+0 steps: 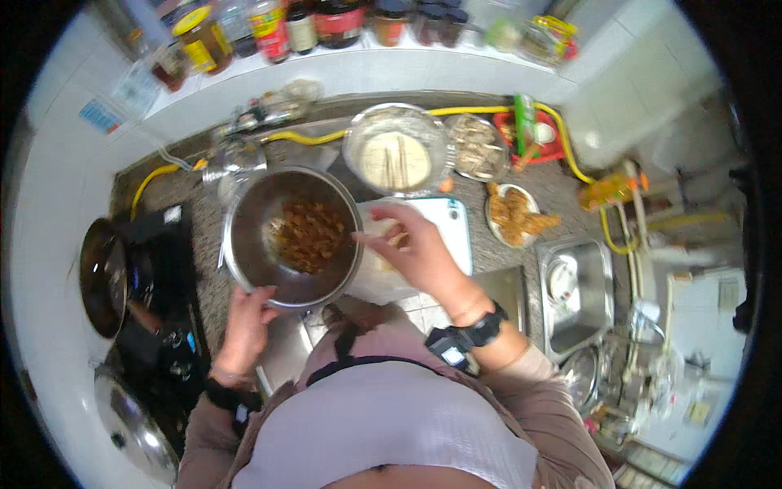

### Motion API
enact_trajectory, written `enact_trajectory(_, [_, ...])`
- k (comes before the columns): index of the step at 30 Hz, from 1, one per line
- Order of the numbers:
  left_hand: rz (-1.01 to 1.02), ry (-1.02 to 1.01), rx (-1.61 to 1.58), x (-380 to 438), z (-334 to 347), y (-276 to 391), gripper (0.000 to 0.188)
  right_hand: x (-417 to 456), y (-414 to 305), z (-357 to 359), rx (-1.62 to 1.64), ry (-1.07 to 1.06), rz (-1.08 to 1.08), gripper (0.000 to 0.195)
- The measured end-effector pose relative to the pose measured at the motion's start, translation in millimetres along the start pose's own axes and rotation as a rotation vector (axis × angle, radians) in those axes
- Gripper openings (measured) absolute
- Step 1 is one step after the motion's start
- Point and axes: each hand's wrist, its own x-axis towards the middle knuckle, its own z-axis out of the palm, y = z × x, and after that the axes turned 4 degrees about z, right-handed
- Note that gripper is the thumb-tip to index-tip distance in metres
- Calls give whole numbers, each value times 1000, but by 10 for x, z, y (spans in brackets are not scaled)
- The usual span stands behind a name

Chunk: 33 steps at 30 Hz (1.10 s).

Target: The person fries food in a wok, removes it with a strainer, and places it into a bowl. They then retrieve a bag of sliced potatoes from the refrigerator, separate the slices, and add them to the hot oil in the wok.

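In front of me a large stainless steel bowl (pixel 253 211) holds brown, sauce-coated food pieces (pixel 311 238), perhaps marinated meat. My left hand (pixel 247 327) grips the bowl's near left rim. At the right rim is my right hand (pixel 412 244), its thumb and index finger spread apart; one fingertip overlaps the rim, and whether it touches is unclear. Beneath that hand lies what seems a translucent plastic bag (pixel 379 278), partly over a white cutting board (pixel 449 226). The bag's contents are mostly hidden.
Behind stand a bowl of pale batter with chopsticks (pixel 397 162) and a plate of pale pieces (pixel 476 147). A plate of fried food (pixel 519 217) sits near the sink (pixel 577 299). At left, a wok (pixel 104 278) rests by the black stove (pixel 162 269). Jars (pixel 204 43) line the ledge.
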Motion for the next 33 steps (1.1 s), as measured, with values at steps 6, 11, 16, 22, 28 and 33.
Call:
enact_trajectory(6, [343,-383,295,-76,1037,1048,47,-168,154,-738,218,325,88,35])
enact_trajectory(11, [527,-620,388,-4,1565,1025,69,-669,835,-1881,679,728,385,27])
enact_trajectory(16, [811,-316,1008,390,1335,356,87,-1414,2045,-2936,471,1197,403,27])
enact_trajectory(22, [540,-146,1003,466,1228,-148,110,-1584,3412,-3553,502,1361,558,48])
enact_trajectory(28, [393,-91,840,621,1009,-488,112,-1245,4422,-3766,843,1308,663,33])
enact_trajectory(33, [84,-54,601,628,1126,-494,108,-1242,4814,-4010,734,1041,687,28])
